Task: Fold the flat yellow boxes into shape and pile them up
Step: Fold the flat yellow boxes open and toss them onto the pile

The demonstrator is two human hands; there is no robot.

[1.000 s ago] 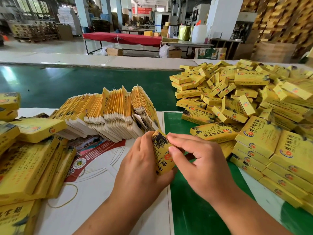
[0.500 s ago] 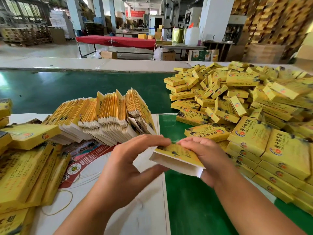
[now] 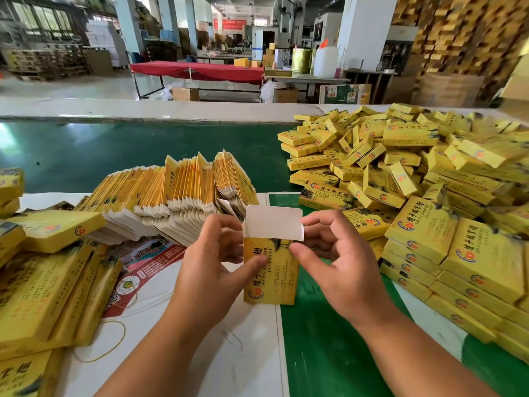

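Both your hands pinched one yellow box (image 3: 270, 275) upright above the bench (image 3: 200, 325), left hand (image 3: 213, 267) and right hand (image 3: 333, 263) curled at its sides, white flap (image 3: 273, 223) standing open. Beyond stood flat blanks (image 3: 177, 193); folded boxes (image 3: 415, 179) lay heaped right.

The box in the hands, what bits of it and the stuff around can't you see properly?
Head view only:
- Box: its left edge is hidden by the left hand's thumb; its back faces away.
- Small print on the box: too small to read.
- Flat boxes: lower ends hidden behind the hands.
- Pile of folded boxes: cut off by the right edge, blurred there.
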